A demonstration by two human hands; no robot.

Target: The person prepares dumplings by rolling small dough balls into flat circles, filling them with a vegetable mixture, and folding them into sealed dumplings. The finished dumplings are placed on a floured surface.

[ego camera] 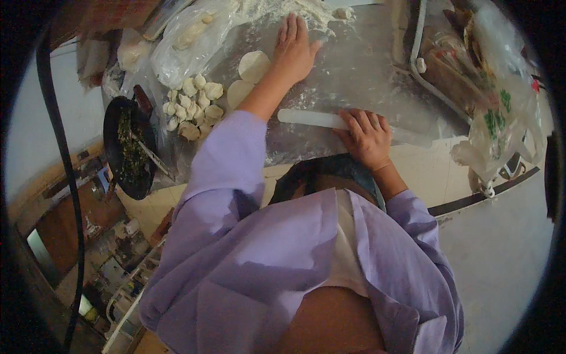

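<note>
My left hand (294, 51) lies palm down on the floured work surface (353, 79), fingers stretched and thumb apart, at the edge of a heap of loose flour (287, 8). What is under its palm is hidden. My right hand (367, 135) grips a pale rolling pin (309, 118) near the surface's front edge. Two flat dough rounds (254, 66) lie left of my left forearm, which partly covers the lower one. Further left sit several small dough pieces (190, 106) in a cluster.
A clear plastic bag (190, 44) holding dough lies behind the pieces. At the left edge stands a dark pan (128, 150) of chopped green filling with a utensil in it. Plastic bags (499, 110) crowd the right side, beyond a bent pale pipe or rod (435, 90).
</note>
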